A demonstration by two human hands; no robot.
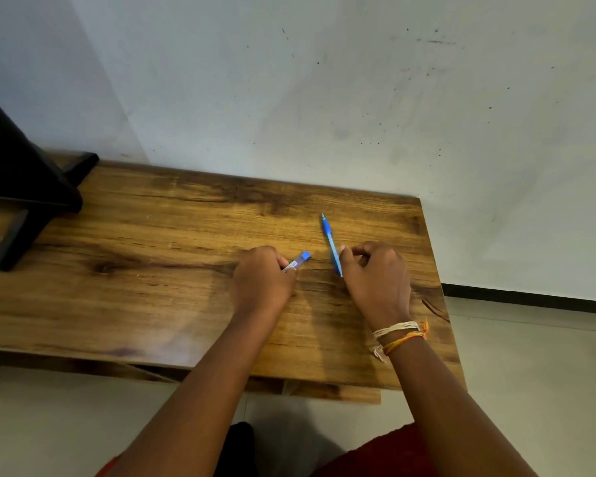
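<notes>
A blue mechanical pencil (329, 237) points away from me over the wooden table (152, 270), tip toward the wall. My right hand (375, 280) grips its near end between thumb and curled fingers. My left hand (262, 280) pinches a small clear tube with a blue cap (298, 261), a lead case by the look of it, cap end aimed at the pencil. The two hands sit close together near the table's right half, a short gap between tube and pencil.
A black stand or frame (25, 187) occupies the table's far left corner. The table butts against a pale, scuffed wall (324, 98). Its right edge (437, 287) lies just beyond my right hand, with tiled floor (530, 373) below.
</notes>
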